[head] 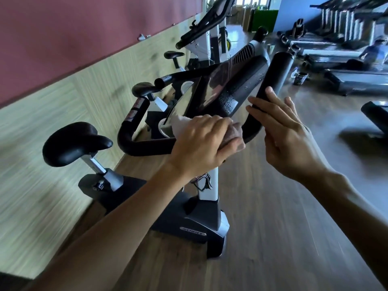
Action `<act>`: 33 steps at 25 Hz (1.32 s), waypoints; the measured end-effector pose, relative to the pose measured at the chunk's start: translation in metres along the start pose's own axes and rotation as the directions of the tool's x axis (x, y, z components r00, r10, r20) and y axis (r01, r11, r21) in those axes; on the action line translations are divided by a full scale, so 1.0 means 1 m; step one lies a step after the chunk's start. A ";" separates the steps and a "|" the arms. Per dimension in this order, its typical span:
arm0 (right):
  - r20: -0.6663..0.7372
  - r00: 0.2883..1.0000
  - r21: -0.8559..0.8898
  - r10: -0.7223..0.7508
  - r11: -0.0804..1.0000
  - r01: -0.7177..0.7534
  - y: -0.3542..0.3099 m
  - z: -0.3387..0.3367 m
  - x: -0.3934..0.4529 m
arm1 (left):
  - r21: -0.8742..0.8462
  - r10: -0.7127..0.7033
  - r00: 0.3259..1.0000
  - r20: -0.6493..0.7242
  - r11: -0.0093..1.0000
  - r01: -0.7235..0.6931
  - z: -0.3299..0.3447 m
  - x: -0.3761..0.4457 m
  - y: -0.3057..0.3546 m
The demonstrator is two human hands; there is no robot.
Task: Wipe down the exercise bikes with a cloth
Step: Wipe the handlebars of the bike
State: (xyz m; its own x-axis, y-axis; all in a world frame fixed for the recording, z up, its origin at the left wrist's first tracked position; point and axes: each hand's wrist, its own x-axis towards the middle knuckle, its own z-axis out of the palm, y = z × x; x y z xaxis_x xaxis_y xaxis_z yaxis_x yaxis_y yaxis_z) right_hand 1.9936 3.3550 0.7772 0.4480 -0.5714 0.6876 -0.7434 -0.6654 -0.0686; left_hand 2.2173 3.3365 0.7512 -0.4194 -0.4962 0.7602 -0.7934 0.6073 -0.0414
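Head view looks down on a bike (pixel 201 208) standing on a wood floor (pixel 273 206), one of a row along the wall (pixel 63 91). Left hand (pixel 201 143) grips a bunched cloth (pixel 233 135) — fingers curled round it — and presses it against the lower edge of the console (pixel 231 87), where the handlebar (pixel 147 145) crosses in front. Part of the cloth sticks out white to the left of the knuckles. Droplets sit on the console's dark casing. Right hand (pixel 287 139) is released, fingers straight and spread, fingertips touching the upright right grip (pixel 275 74) of the handlebar. The saddle (pixel 73 143) is at lower left, well apart from both hands. More bikes stand behind, and treadmills (pixel 346 59) line the far right — a small can (pixel 300 78) sits on the floor near them.
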 end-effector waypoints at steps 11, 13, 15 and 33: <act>-0.107 0.994 0.018 -0.031 0.999 0.033 -0.007 0.020 -0.001 | -0.052 -0.048 0.992 -0.120 0.998 0.042 -0.002 -0.020 -0.021; -0.114 0.993 0.029 -0.016 0.999 0.019 -0.011 0.023 -0.002 | -0.036 -0.125 0.983 -0.131 0.992 0.122 -0.003 -0.032 -0.032; -0.123 0.992 0.049 -0.006 0.999 0.012 -0.018 0.025 -0.001 | -0.006 -0.195 0.973 -0.120 0.981 0.196 0.000 -0.031 -0.028; -0.119 0.928 -0.225 0.352 0.901 -0.371 -0.121 0.104 0.034 | 0.065 0.098 0.988 -0.123 0.994 -0.090 -0.010 -0.078 -0.105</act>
State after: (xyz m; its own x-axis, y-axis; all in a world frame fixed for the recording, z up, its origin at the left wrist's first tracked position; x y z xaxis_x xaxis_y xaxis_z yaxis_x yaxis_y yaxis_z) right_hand 2.1502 3.3659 0.7334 0.0953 -0.7078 0.7000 -0.9478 -0.2795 -0.1536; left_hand 2.3376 3.3177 0.7034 -0.4377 -0.3544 0.8263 -0.7792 0.6082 -0.1518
